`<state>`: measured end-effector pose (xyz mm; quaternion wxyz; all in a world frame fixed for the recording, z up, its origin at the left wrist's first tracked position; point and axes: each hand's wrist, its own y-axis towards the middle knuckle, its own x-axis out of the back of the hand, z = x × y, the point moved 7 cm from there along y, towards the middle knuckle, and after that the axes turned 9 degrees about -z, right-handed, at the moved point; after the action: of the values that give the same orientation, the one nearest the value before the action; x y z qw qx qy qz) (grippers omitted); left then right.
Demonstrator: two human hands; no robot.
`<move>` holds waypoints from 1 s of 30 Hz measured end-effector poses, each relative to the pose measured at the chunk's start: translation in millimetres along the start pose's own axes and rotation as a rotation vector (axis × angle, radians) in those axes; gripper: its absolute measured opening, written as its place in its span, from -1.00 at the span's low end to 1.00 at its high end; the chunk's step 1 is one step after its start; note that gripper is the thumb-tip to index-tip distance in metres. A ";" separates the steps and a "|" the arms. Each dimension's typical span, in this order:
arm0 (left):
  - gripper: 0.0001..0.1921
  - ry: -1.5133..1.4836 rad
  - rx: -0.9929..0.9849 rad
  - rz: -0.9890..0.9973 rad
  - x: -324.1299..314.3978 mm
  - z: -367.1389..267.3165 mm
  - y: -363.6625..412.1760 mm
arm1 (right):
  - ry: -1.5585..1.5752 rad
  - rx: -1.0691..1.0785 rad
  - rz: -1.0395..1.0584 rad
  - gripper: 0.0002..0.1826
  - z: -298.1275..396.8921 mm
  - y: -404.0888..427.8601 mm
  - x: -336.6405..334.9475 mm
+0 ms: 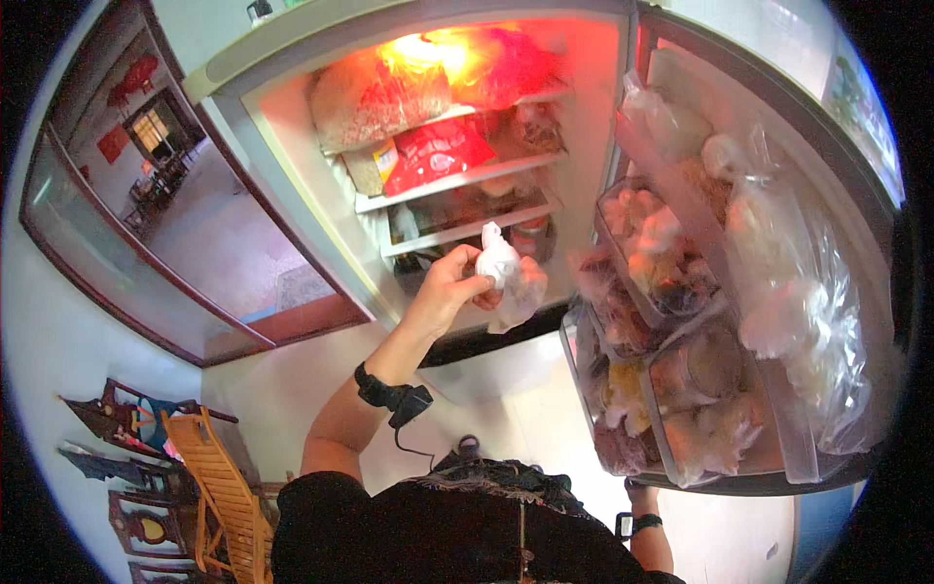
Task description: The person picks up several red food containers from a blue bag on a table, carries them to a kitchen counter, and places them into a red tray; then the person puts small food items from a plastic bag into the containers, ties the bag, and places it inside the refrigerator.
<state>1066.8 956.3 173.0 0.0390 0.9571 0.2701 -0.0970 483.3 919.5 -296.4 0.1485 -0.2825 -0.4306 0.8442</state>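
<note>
Before the open refrigerator [292,168], my left hand [460,281] grips a small knotted plastic bag [503,266] by its whitish, bunched upper part. Its lower part is clear and hangs loose; what it contains cannot be made out. My right hand [642,490] is down at the lower edge of the open refrigerator door [730,488], which hides most of its fingers. Inside the cabinet, a red package [441,157] lies on a white shelf [467,179]. The door's bins [700,314] are packed with several bagged items.
A glowing red-orange light [438,58] shines at the cabinet's top. Large clear plastic bags [803,314] bulge from the door's outer bins. Left of the refrigerator is a dark-framed doorway [226,219]. A wooden folding chair [226,489] stands at lower left beside dark carved furniture [149,525].
</note>
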 end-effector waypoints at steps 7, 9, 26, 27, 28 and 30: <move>-0.66 -0.134 -0.429 -0.189 25.2 -117.5 38.2 | 0.009 0.061 -0.030 -0.54 14.5 -18.6 -13.9; -0.67 -0.205 -0.677 -0.253 20.5 -161.6 47.5 | 0.014 0.086 -0.031 -0.54 12.7 -24.4 -16.5; -0.73 0.016 -0.996 -0.495 40.4 -189.0 255.5 | 0.030 0.203 -0.018 -0.50 3.9 -33.1 -34.8; -0.68 -0.071 -0.959 -0.390 37.5 -193.3 265.7 | 0.025 0.205 -0.014 -0.50 2.9 -33.4 -34.2; -0.65 -0.112 -0.941 -0.340 39.7 -191.9 267.9 | 0.028 0.208 -0.010 -0.49 2.1 -33.5 -33.6; -0.59 0.168 -0.853 -0.405 22.5 -186.3 256.2 | 0.037 0.219 -0.023 -0.49 -0.4 -38.6 -28.3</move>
<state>1250.7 773.5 356.3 0.3864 0.7885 0.4691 0.0947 506.4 928.3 -255.5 0.1962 -0.2750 -0.3360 0.8792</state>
